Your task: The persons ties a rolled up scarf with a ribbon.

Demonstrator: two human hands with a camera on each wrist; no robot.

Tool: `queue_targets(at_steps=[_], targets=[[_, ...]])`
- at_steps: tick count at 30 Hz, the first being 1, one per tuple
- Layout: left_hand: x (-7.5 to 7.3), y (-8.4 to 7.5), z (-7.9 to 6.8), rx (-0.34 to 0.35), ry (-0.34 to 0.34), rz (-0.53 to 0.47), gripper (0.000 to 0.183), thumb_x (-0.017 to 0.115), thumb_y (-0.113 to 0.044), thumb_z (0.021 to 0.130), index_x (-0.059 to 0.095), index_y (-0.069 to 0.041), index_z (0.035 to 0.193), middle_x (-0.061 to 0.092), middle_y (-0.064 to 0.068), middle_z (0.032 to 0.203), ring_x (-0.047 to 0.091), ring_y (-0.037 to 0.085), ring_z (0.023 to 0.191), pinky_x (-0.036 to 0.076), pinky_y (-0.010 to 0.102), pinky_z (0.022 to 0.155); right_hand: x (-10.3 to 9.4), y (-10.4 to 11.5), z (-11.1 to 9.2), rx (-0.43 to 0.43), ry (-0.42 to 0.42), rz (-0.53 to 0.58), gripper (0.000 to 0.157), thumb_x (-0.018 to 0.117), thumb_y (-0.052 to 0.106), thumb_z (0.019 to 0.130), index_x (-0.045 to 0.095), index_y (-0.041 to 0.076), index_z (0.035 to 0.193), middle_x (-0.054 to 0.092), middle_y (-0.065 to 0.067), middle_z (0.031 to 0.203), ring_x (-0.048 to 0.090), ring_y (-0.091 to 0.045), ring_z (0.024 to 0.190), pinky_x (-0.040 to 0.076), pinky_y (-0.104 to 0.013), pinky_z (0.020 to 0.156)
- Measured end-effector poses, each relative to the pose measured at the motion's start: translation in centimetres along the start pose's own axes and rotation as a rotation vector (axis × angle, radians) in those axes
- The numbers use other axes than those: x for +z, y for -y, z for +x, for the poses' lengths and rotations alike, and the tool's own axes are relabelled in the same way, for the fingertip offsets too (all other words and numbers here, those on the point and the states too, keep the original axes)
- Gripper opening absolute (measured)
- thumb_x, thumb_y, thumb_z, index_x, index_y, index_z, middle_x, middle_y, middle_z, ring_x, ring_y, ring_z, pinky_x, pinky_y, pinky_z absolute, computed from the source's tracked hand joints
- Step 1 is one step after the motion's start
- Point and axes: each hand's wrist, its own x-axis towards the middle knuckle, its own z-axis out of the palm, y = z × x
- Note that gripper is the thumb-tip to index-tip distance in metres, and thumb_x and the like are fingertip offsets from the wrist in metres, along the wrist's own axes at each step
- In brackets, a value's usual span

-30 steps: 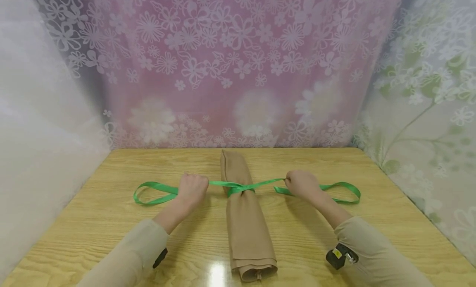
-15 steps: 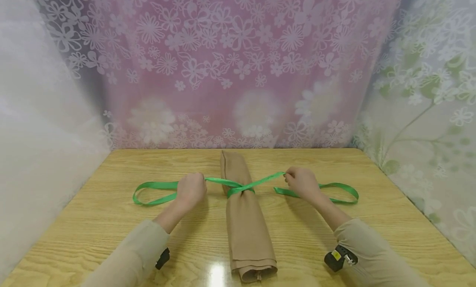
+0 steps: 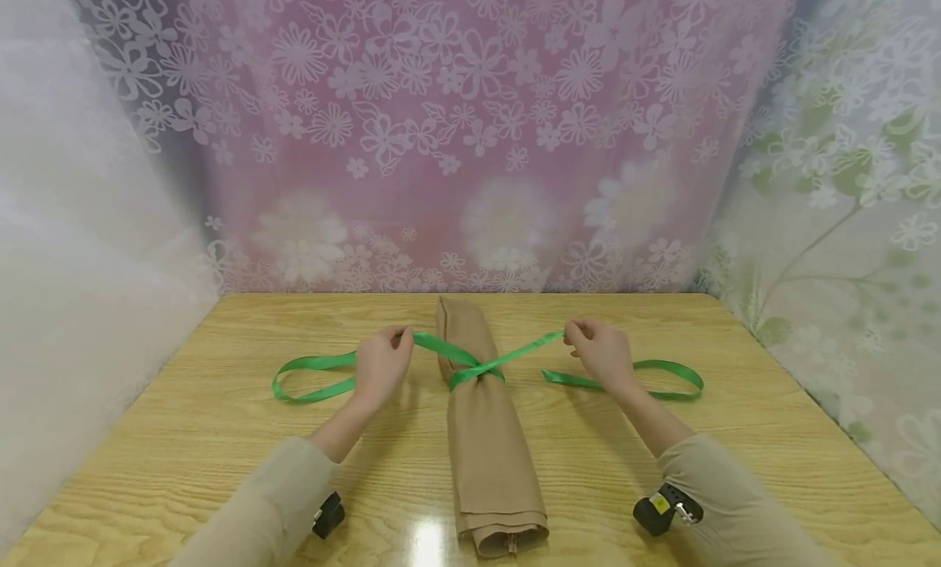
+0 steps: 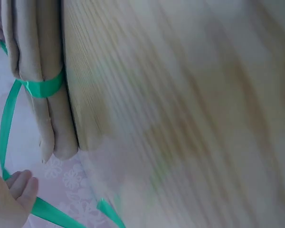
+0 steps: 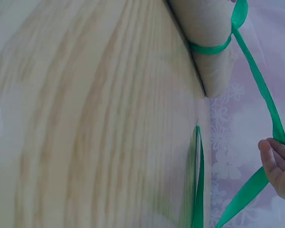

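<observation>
A rolled brown cloth (image 3: 488, 453) lies lengthwise on the table, cinched near its far part by a green ribbon (image 3: 515, 354) that crosses on top. My left hand (image 3: 382, 367) pinches one ribbon end to the left of the roll, and its tail loops on the table beyond that hand. On the other side, my right hand (image 3: 601, 354) pinches the opposite length, raised off the table. In the left wrist view the ribbon (image 4: 43, 87) wraps round the cloth roll (image 4: 50, 52). The right wrist view has the ribbon running up from my fingers (image 5: 268, 159) to the crossing.
The wooden table (image 3: 220, 469) reaches back to a pink flowered curtain (image 3: 478, 142). Pale curtains hang at both sides, the right one (image 3: 845, 248) printed with leaves. A black wrist camera (image 3: 657, 510) sits under the right sleeve, another (image 3: 328, 515) under the left.
Both hands have risen slightly, lifting the ribbon lengths higher above the cloth. The left hand has turned so its thumb and fingertips show. The ribbon loops on the table have shifted slightly inward.
</observation>
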Motion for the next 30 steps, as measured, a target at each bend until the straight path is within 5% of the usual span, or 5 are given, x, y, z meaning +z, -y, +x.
queue_targets(at_steps=[4,7,12,22,30], targets=[[0.3,-0.5,0.1,-0.098,-0.059,-0.174,0.032,0.054,-0.026,0.094,0.066,-0.002,0.11,0.069,0.011,0.086,0.05,0.01,0.048,0.041,0.02,0.043,0.2,0.4,0.2,0.039,-0.056,0.106,0.043,0.047,0.032,0.097,0.059,-0.005,0.114,0.067,-0.02,0.098,0.066,-0.034,0.083,0.053,-0.043,0.077],[0.4,-1.1,0.1,-0.187,-0.072,-0.328,0.031,0.06,-0.025,0.091,0.065,-0.003,0.111,0.069,0.012,0.098,0.065,0.018,0.072,0.053,0.03,0.071,0.4,0.8,0.3,0.062,-0.102,0.207,0.038,0.052,0.029,0.095,0.061,-0.005,0.111,0.068,-0.019,0.096,0.068,-0.026,0.079,0.054,-0.036,0.075],[0.3,-2.0,0.1,-0.272,-0.058,-0.558,0.028,0.06,-0.014,0.09,0.061,0.002,0.114,0.064,0.015,0.109,0.065,0.028,0.094,0.036,0.047,0.1,0.6,1.6,0.6,0.123,-0.135,0.431,0.035,0.06,0.021,0.091,0.059,-0.008,0.111,0.069,-0.006,0.089,0.066,-0.011,0.074,0.053,-0.025,0.07],[0.3,-3.0,0.3,-0.235,-0.053,-0.65,0.022,0.054,-0.003,0.092,0.063,0.004,0.111,0.059,0.016,0.116,0.065,0.022,0.091,0.047,0.034,0.09,0.0,3.8,0.5,0.252,-0.075,0.836,0.032,0.061,0.006,0.089,0.052,-0.011,0.114,0.065,0.003,0.084,0.062,-0.007,0.074,0.052,-0.022,0.073],[0.5,-3.4,0.2,-0.189,0.049,-0.696,0.022,0.06,-0.002,0.088,0.063,0.008,0.108,0.058,0.017,0.112,0.061,0.017,0.089,0.04,0.043,0.097,-0.6,4.4,0.6,0.351,0.024,1.018,0.005,0.058,0.004,0.091,0.06,0.003,0.095,0.067,0.0,0.083,0.063,-0.009,0.069,0.051,-0.021,0.068]])
